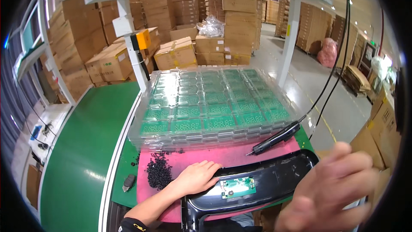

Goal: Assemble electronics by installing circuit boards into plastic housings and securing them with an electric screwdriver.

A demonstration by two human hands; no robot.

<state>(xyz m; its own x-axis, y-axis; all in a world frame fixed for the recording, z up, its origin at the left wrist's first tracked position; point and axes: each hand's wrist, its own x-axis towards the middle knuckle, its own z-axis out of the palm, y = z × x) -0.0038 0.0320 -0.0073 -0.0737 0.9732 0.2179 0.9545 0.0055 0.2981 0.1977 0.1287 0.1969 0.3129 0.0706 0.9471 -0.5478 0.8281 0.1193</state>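
Note:
A long glossy black plastic housing point(270, 181) lies on the pink mat, its left end bending toward me. Inside it sits a small green circuit board point(238, 187). My left hand point(198, 178) grips the housing's far rim just left of the board, fingers over the edge and thumb on the inner side. At the lower right my right hand point(332, 189) is raised in front of the housing's right end. Motion smears it; the fingers look bent, and whether they hold anything is unclear. Behind the housing, a black electric screwdriver point(277, 138) lies with its tip pointing left.
Small black screws point(159, 171) are heaped on the pink mat point(193, 157) left of my hand. Stacked clear trays point(214, 103) of green boards stand behind. A dark lump point(128, 182) lies at the left edge. A green conveyor belt point(86, 146) runs alongside; cardboard boxes point(176, 53) stand beyond.

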